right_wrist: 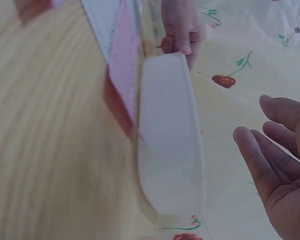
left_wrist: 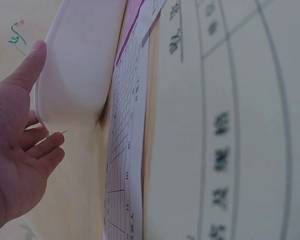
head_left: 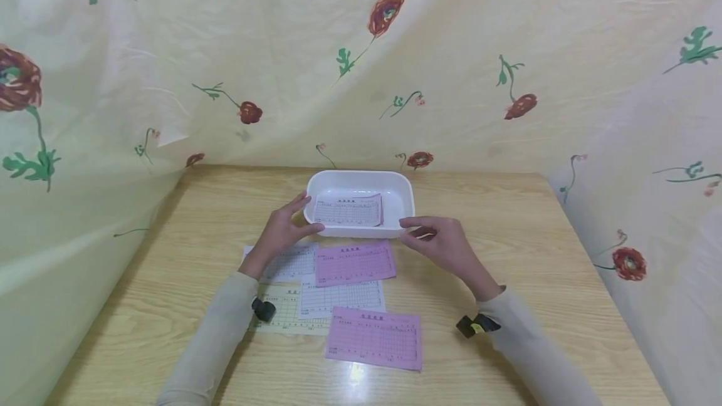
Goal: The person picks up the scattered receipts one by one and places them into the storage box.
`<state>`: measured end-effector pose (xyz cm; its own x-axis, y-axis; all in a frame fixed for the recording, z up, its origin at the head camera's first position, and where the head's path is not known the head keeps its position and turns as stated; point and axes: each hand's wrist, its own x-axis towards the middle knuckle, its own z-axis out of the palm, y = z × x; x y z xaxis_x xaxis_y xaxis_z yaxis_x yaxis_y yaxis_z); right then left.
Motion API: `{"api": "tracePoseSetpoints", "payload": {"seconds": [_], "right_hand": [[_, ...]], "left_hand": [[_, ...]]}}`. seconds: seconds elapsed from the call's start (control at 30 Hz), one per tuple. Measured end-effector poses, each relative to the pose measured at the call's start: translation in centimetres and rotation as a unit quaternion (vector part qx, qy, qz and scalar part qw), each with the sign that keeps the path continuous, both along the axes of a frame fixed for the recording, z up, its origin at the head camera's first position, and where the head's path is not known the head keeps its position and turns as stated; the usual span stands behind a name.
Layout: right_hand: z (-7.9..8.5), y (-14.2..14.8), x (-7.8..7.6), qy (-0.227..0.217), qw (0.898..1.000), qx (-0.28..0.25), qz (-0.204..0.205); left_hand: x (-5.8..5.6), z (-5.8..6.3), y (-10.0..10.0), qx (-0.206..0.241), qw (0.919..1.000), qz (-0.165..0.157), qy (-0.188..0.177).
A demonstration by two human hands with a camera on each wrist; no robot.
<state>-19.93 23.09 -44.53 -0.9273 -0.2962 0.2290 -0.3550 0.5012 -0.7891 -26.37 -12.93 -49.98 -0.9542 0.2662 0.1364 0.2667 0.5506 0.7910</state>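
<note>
A white plastic tray (head_left: 402, 200) stands at the back middle of the table, holding a small stack of printed slips (head_left: 346, 212). My left hand (head_left: 282, 224) holds the tray's left end, its thumb on the front rim and its fingers around the left side. In the left wrist view, the thumb of this hand (left_wrist: 17, 150) lies along the tray's rim (left_wrist: 77, 65). Near the right front corner is my right hand (head_left: 442, 243), fingers loosely bent with nothing between them. The right wrist view shows that hand (right_wrist: 285, 165) apart from the tray (right_wrist: 170, 135).
In front of the tray lie loose printed slips: a pink one (head_left: 355, 263), another pink one nearer me (head_left: 375, 338), white ones (head_left: 344, 298) and a pale yellow one (head_left: 276, 312). Some overlap. A flowered cloth (head_left: 316, 99) hangs behind the wooden table (head_left: 507, 218).
</note>
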Motion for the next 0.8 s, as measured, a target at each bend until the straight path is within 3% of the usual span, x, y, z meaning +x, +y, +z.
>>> {"api": "tracePoseSetpoints", "payload": {"seconds": [0.63, 0.8], "right_hand": [[-3.3, -0.1, -0.2, -0.047, 0.997, 0.046, 0.048], [-3.7, -0.1, -0.6, -0.078, 0.994, 0.056, 0.048]], "left_hand": [[0.1, -0.1, 0.0, -0.001, 1.0, 0.0, -0.002], [0.2, 0.0, 0.0, -0.003, 1.0, 0.002, 0.001]]}}
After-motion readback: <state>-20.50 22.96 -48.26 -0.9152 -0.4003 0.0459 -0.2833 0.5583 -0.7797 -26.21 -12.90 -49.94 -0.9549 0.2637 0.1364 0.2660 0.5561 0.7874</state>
